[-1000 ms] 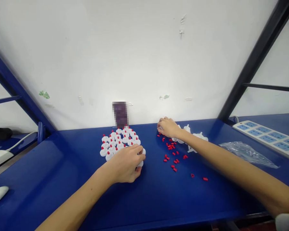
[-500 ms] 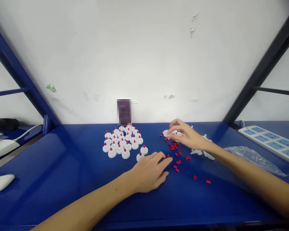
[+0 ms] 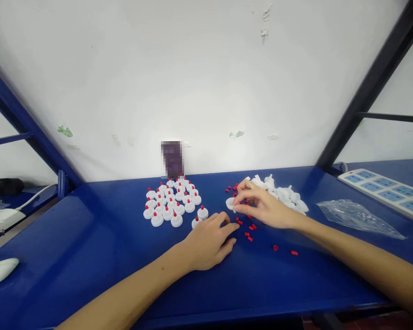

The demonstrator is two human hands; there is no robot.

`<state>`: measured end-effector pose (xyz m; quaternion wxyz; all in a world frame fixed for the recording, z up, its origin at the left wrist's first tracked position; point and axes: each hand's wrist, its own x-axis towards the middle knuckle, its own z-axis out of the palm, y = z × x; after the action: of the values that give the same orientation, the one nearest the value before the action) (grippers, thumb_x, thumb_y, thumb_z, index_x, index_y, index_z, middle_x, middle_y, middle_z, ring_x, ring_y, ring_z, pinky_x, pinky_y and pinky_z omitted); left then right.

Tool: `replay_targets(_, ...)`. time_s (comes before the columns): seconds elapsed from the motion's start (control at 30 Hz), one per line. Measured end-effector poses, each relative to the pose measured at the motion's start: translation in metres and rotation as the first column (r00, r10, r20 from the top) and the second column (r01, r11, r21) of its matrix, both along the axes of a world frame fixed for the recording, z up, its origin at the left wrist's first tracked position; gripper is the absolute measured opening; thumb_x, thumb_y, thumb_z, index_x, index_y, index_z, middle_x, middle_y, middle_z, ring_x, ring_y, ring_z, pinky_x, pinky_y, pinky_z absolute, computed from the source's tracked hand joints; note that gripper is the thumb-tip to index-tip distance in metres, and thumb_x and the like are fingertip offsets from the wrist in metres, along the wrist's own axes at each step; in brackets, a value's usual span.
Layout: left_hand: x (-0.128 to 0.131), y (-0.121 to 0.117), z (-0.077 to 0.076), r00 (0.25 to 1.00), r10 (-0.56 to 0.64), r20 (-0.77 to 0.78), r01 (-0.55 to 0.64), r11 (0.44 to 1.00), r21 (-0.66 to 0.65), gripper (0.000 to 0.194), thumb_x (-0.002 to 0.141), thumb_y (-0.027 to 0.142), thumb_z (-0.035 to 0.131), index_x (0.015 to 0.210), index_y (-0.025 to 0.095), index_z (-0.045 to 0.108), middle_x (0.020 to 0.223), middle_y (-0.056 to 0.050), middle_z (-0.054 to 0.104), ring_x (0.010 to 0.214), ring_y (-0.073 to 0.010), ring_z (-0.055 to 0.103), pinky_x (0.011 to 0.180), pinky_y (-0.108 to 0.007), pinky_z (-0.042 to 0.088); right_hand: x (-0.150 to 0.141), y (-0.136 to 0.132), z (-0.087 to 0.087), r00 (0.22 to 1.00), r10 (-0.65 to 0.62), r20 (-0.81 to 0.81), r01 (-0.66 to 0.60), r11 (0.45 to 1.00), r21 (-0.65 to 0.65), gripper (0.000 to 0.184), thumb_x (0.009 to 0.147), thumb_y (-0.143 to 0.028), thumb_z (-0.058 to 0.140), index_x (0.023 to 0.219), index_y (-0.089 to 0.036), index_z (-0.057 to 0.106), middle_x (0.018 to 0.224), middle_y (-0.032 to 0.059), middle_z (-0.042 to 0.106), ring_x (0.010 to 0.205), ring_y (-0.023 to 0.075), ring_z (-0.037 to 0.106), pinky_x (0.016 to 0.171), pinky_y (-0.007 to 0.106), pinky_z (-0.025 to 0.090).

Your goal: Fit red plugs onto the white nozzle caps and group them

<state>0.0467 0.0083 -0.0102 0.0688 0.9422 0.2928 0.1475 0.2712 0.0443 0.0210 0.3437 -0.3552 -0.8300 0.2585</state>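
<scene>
My right hand (image 3: 256, 201) pinches a white nozzle cap (image 3: 230, 203) between thumb and fingers, its round open side partly showing. My left hand (image 3: 211, 240) lies low over the table with fingers loosely stretched and apart, holding nothing visible. Beside its knuckles stands a white cap with a red tip (image 3: 196, 223), partly covered by the hand. Small red tips (image 3: 251, 227) lie scattered between and below my hands. Behind my right hand is a heap of white nozzle caps (image 3: 286, 195), partly hidden by it. Several red-tipped white caps (image 3: 167, 212) stand upright in a group at left.
A clear plastic bag (image 3: 359, 219) lies right of my right forearm, near a long power strip (image 3: 382, 188). A dark pixelated block (image 3: 172, 159) stands against the wall. A white mouse (image 3: 2, 272) sits at the left edge of the blue table (image 3: 99, 247).
My right hand has come slightly down and left from the heap, bringing the white nozzle cap with it. My left hand has barely moved; the whole view has shifted a little.
</scene>
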Motion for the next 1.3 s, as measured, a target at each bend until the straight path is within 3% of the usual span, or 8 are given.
replay_targets(0.07,0.000,0.000,-0.001,1.000,0.001,-0.004,-0.001,1.000,0.005,0.033,0.098,0.027,0.048,0.129,0.019,0.056,0.115,-0.011,0.057,0.099,-0.0250,0.058,0.086,-0.040,0.051,-0.005,-0.005,-0.003,0.997,0.045,-0.058,-0.046,0.999,-0.022,0.022,0.091,-0.041,0.065,0.088,-0.021,0.072,0.092,0.0035,0.049,0.086,0.0172,0.052,0.073,0.031,0.048)
replay_targets(0.17,0.001,0.000,-0.001,1.000,0.020,-0.001,-0.020,1.000,0.008,0.031,0.097,0.028,0.050,0.125,0.019,0.057,0.112,-0.011,0.058,0.097,-0.0252,0.058,0.083,-0.040,0.051,-0.013,-0.015,-0.004,0.986,0.065,-0.151,-0.073,0.996,-0.051,0.023,0.091,-0.040,0.065,0.086,-0.019,0.072,0.080,0.0006,0.050,0.066,0.0121,0.047,0.058,0.026,0.042)
replay_targets(0.37,0.001,0.001,0.001,0.998,0.033,0.054,-0.030,0.998,-0.057,0.015,0.095,0.020,0.051,0.106,0.017,0.061,0.106,-0.009,0.059,0.095,-0.0226,0.058,0.083,-0.035,0.051,-0.014,-0.025,-0.005,0.989,0.008,-0.148,-0.030,0.989,-0.148,0.024,0.091,-0.041,0.063,0.089,-0.018,0.071,0.065,-0.0023,0.056,0.054,0.0107,0.050,0.052,0.025,0.040)
replay_targets(0.57,0.000,0.000,0.000,0.993,0.023,0.117,-0.010,0.994,-0.112,0.010,0.096,0.016,0.052,0.101,0.018,0.060,0.102,-0.006,0.062,0.093,-0.0206,0.058,0.082,-0.032,0.049,-0.010,-0.023,-0.006,0.981,-0.013,-0.195,-0.029,0.977,-0.212,0.024,0.089,-0.041,0.067,0.084,-0.017,0.068,0.071,0.0020,0.067,0.063,0.0146,0.062,0.059,0.027,0.047)
replay_targets(0.8,-0.013,0.016,-0.008,0.964,0.091,0.251,-0.062,0.990,-0.124,0.010,0.091,0.010,0.056,0.096,0.018,0.061,0.086,-0.002,0.062,0.076,-0.0156,0.056,0.069,-0.027,0.045,-0.009,-0.021,-0.008,0.966,-0.057,-0.253,-0.037,0.935,-0.352,0.028,0.083,-0.039,0.073,0.075,-0.018,0.055,0.066,-0.0006,0.064,0.060,0.0135,0.058,0.058,0.026,0.045)
replay_targets(0.97,-0.016,0.016,-0.007,0.931,0.058,0.360,-0.029,0.996,-0.085,0.013,0.092,0.012,0.057,0.100,0.019,0.064,0.090,-0.003,0.061,0.077,-0.0155,0.056,0.068,-0.027,0.043,-0.014,-0.019,-0.015,0.958,-0.088,-0.271,-0.023,0.924,-0.382,0.036,0.079,-0.032,0.076,0.070,-0.020,0.044,0.067,-0.0027,0.060,0.058,0.0109,0.053,0.055,0.024,0.041)
replay_targets(1.13,-0.013,0.010,-0.004,0.890,0.028,0.454,-0.059,0.997,0.053,0.009,0.093,0.016,0.058,0.098,0.019,0.066,0.078,-0.001,0.059,0.074,-0.0162,0.054,0.073,-0.031,0.039,-0.017,-0.022,-0.010,0.939,0.031,-0.343,-0.182,0.890,-0.419,0.028,0.079,-0.030,0.077,0.091,-0.020,0.054,0.077,-0.0018,0.065,0.066,0.0128,0.059,0.065,0.026,0.047)
replay_targets(1.3,-0.014,0.012,-0.005,0.878,0.062,0.475,-0.094,0.995,0.044,0.008,0.094,0.017,0.058,0.098,0.019,0.065,0.072,0.001,0.054,0.068,-0.0142,0.051,0.069,-0.029,0.040,-0.014,-0.024,-0.007,0.962,0.081,-0.262,-0.190,0.886,-0.423,0.018,0.084,-0.031,0.071,0.083,-0.016,0.061,0.075,0.0019,0.068,0.067,0.0132,0.060,0.065,0.026,0.046)
